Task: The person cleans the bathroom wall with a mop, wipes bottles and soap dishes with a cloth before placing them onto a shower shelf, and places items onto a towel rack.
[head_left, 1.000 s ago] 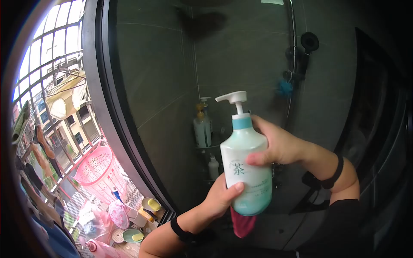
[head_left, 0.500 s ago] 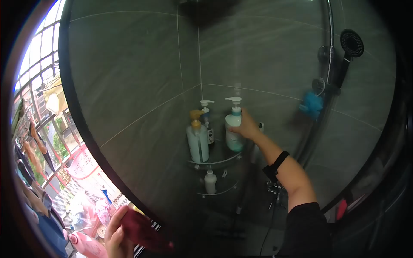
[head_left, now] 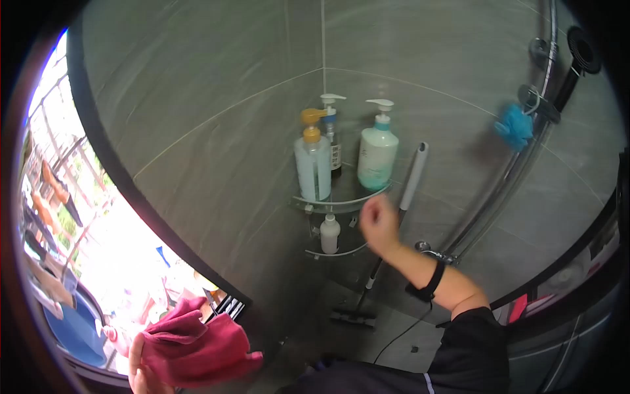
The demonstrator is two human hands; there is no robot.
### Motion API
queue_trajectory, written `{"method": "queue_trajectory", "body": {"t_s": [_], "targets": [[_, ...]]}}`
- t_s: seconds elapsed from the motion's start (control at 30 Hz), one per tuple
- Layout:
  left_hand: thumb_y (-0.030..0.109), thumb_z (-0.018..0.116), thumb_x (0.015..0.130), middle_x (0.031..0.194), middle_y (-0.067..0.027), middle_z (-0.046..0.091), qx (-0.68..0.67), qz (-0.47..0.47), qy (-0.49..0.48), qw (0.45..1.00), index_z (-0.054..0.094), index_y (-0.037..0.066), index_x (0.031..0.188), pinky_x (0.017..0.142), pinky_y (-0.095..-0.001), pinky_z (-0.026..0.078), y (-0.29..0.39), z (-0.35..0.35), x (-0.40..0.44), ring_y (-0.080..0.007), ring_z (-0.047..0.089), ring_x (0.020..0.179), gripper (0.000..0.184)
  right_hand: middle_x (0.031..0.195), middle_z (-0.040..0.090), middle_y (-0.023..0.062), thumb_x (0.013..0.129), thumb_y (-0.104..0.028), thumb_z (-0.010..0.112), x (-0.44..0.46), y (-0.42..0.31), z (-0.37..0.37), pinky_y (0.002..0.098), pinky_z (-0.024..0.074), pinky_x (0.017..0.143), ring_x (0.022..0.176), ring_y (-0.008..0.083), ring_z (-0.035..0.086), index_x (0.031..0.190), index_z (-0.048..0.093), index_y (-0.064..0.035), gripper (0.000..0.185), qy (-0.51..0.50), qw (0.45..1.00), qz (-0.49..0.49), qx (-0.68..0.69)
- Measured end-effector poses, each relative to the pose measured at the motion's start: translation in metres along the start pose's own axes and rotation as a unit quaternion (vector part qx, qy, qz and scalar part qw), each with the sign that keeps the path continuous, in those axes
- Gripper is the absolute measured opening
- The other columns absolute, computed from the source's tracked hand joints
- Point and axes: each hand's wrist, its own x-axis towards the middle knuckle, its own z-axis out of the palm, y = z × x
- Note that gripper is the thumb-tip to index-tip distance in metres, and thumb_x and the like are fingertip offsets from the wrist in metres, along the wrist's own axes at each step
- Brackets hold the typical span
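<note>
At the lower left, my left hand [head_left: 138, 368] is closed on a dark red cloth [head_left: 197, 345], which hangs loosely to its right. My right hand [head_left: 380, 226], slightly blurred, is curled with nothing visible in it. It is just below the front edge of the upper glass corner shelf [head_left: 348, 203]. On that shelf stand a white-and-turquoise pump bottle [head_left: 378, 154], a pale blue bottle with a yellow pump [head_left: 314, 167] and a dark bottle with a white pump [head_left: 335, 148]. A small white bottle [head_left: 330, 234] occupies the lower shelf.
A floor brush [head_left: 412, 177] leans in the corner right of the shelves. Along the right wall run a metal shower rail [head_left: 508, 171], a black shower head [head_left: 583, 49] and a blue bath puff [head_left: 514, 127]. A blue basin [head_left: 75, 328] sits at far left, beyond the dark door edge.
My right hand has let go of the white-and-turquoise pump bottle and moved down and away; the bottle stands on the shelf. The cloth in my left hand is more spread out. The view has tilted downward.
</note>
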Motion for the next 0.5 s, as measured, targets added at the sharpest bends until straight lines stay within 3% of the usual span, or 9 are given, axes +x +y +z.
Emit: {"method": "queue_trajectory", "body": {"t_s": [0.03, 0.07, 0.1, 0.13, 0.17, 0.23, 0.27, 0.37, 0.5], "targets": [[0.018, 0.059, 0.093, 0.149, -0.0252, 0.034, 0.004, -0.003, 0.009, 1.0, 0.031, -0.01, 0.143, 0.114, -0.0457, 0.03, 0.001, -0.005, -0.002, -0.0349, 0.033, 0.139, 0.064, 0.075, 0.055, 0.0074, 0.083, -0.006, 0.063, -0.03, 0.028, 0.02, 0.0339, 0.0466, 0.063, 0.067, 0.021, 0.056, 0.089, 0.056, -0.0062, 0.009, -0.13, 0.985, 0.109, 0.035], [0.018, 0.059, 0.092, 0.149, -0.0248, 0.034, 0.008, -0.005, 0.017, 1.0, 0.031, -0.01, 0.143, 0.114, -0.0459, 0.03, 0.002, -0.007, -0.002, -0.035, 0.033, 0.139, 0.064, 0.083, 0.061, 0.0085, 0.081, -0.013, 0.069, -0.055, 0.068, 0.044, 0.0366, 0.0476, 0.066, 0.075, 0.0236, 0.061, 0.097, 0.058, -0.0075, 0.02, -0.175, 0.966, 0.192, 0.014], [0.018, 0.06, 0.092, 0.15, -0.0244, 0.034, 0.011, -0.005, 0.025, 1.0, 0.032, -0.009, 0.143, 0.114, -0.0462, 0.03, 0.004, -0.006, -0.004, -0.0351, 0.033, 0.139, 0.064, 0.099, 0.06, 0.0098, 0.078, -0.015, 0.075, -0.065, 0.082, 0.056, 0.0315, 0.0484, 0.073, 0.084, 0.0193, 0.06, 0.112, 0.052, -0.0042, 0.043, -0.204, 0.96, 0.169, -0.086], [0.021, 0.061, 0.091, 0.149, -0.0238, 0.035, 0.028, -0.007, 0.04, 0.999, 0.032, -0.008, 0.144, 0.114, -0.0467, 0.029, 0.009, 0.0, -0.006, -0.0341, 0.034, 0.138, 0.067, 0.107, 0.058, 0.0146, 0.074, -0.02, 0.08, -0.078, 0.109, 0.076, 0.0355, 0.0483, 0.08, 0.092, 0.0256, 0.059, 0.116, 0.049, -0.0024, 0.055, -0.157, 0.967, 0.139, -0.147], [0.022, 0.059, 0.091, 0.145, -0.0233, 0.04, 0.013, 0.015, -0.005, 1.0, 0.033, -0.009, 0.143, 0.112, -0.0455, 0.032, 0.005, -0.009, -0.004, -0.0334, 0.039, 0.134, 0.066, 0.115, 0.056, 0.0195, 0.07, -0.026, 0.084, -0.087, 0.133, 0.095, 0.0394, 0.0481, 0.086, 0.101, 0.0319, 0.059, 0.119, 0.046, -0.0007, 0.067, -0.108, 0.967, 0.107, -0.206], [0.022, 0.057, 0.09, 0.136, -0.0223, 0.048, -0.013, 0.062, -0.095, 0.993, 0.035, -0.012, 0.14, 0.108, -0.043, 0.039, -0.002, -0.032, 0.005, -0.0319, 0.05, 0.126, 0.065, 0.118, 0.053, 0.0235, 0.067, -0.026, 0.086, -0.087, 0.145, 0.119, 0.0419, 0.0464, 0.091, 0.107, 0.037, 0.056, 0.119, 0.044, 0.0018, 0.072, -0.09, 0.962, 0.189, -0.173], [0.023, 0.058, 0.088, 0.138, -0.0238, 0.047, 0.0, 0.059, -0.084, 0.995, 0.036, -0.011, 0.14, 0.108, -0.0437, 0.039, 0.001, -0.038, 0.001, -0.0332, 0.048, 0.128, 0.066, 0.12, 0.052, 0.0255, 0.066, -0.027, 0.086, -0.087, 0.148, 0.13, 0.0431, 0.0455, 0.094, 0.11, 0.0396, 0.055, 0.12, 0.044, 0.003, 0.075, -0.08, 0.957, 0.232, -0.155], [0.023, 0.061, 0.09, 0.147, -0.0219, 0.039, 0.08, 0.017, 0.09, 0.993, 0.032, -0.008, 0.144, 0.113, -0.0466, 0.03, 0.029, 0.005, -0.027, -0.0334, 0.038, 0.136, 0.069, 0.12, 0.052, 0.0256, 0.064, -0.026, 0.087, -0.085, 0.147, 0.147, 0.042, 0.0461, 0.093, 0.111, 0.0384, 0.056, 0.119, 0.045, 0.0021, 0.075, -0.071, 0.965, 0.243, -0.065], [0.026, 0.061, 0.089, 0.143, -0.0216, 0.043, 0.088, 0.023, 0.128, 0.988, 0.032, -0.008, 0.144, 0.112, -0.046, 0.032, 0.032, 0.007, -0.044, -0.0315, 0.042, 0.133, 0.07, 0.119, 0.055, 0.0221, 0.066, -0.018, 0.084, -0.076, 0.157, 0.159, 0.0409, 0.0455, 0.094, 0.114, 0.0329, 0.056, 0.123, 0.044, 0.0021, 0.072, -0.161, 0.964, 0.212, -0.005]]}}
